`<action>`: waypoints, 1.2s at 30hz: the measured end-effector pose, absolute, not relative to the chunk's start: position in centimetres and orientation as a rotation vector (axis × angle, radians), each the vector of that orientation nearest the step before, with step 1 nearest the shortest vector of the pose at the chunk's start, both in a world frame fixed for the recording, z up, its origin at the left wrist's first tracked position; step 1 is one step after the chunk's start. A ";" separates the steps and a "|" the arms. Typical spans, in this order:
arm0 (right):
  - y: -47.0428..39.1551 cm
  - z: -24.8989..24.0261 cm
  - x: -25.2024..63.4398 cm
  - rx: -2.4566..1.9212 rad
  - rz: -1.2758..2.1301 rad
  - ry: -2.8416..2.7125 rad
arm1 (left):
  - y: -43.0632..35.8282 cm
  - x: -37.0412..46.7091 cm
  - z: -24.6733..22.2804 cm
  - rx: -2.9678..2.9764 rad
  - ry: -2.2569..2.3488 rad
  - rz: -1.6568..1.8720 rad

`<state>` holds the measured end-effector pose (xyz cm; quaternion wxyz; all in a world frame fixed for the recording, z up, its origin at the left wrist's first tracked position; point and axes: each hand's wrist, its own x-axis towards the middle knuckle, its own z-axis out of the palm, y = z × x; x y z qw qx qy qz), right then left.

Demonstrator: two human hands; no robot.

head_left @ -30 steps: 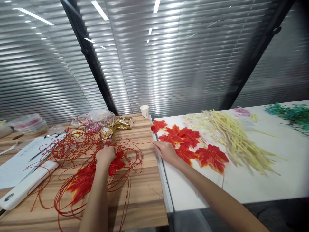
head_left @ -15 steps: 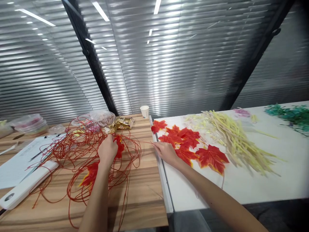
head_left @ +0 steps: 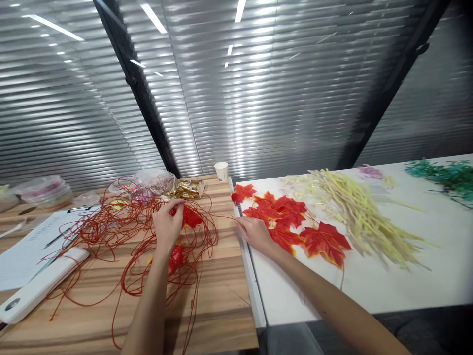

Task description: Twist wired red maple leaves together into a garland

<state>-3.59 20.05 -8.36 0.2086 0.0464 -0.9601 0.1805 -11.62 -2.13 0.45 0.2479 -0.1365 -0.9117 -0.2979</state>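
Observation:
My left hand (head_left: 169, 224) is closed over the tangled red cord (head_left: 129, 222) on the wooden table, pinching something too small to make out. A red leaf (head_left: 191, 217) lies right beside its fingers, and another red piece (head_left: 176, 259) sits in the loops near my wrist. At the seam between the tables, my right hand (head_left: 253, 230) pinches a strand of the red cord, which runs left toward the tangle. Several red maple leaves (head_left: 325, 242) with yellow edges lie just beyond and right of my right hand on the white table.
A paper cup (head_left: 221, 171) stands at the back. On the left are a clipboard (head_left: 33, 236), a white device (head_left: 44, 283) and plastic tubs (head_left: 48, 190). Gold packaging (head_left: 190, 188) lies behind the cord. Yellow strips (head_left: 354, 217) and green foliage (head_left: 447, 177) are on the right.
My left hand has shifted slightly right, and the red leaf beside it has moved right too. The lower leaf and cord loops have been dragged right. My right hand has stayed in place.

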 end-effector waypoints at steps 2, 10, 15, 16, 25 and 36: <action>20.0 -8.3 -3.6 0.124 0.502 -2.674 | -2.3 -12.0 0.1 -0.442 -2.595 -0.808; 20.1 -8.5 -3.7 0.128 0.489 -2.668 | -2.1 -11.1 0.4 -0.541 -2.802 -0.259; 20.1 -8.7 -3.8 0.129 0.492 -2.673 | -1.4 -10.2 0.9 -0.475 -2.553 -0.222; 20.1 -8.7 -3.7 0.130 0.492 -2.675 | -1.3 -10.2 0.9 -0.451 -2.500 -0.239; 20.0 -8.4 -3.7 0.121 0.478 -2.687 | -1.1 -10.5 0.6 -0.237 -1.955 -0.666; 20.0 -8.4 -3.7 0.124 0.472 -2.712 | -0.8 -9.6 1.3 -0.406 -2.103 -0.770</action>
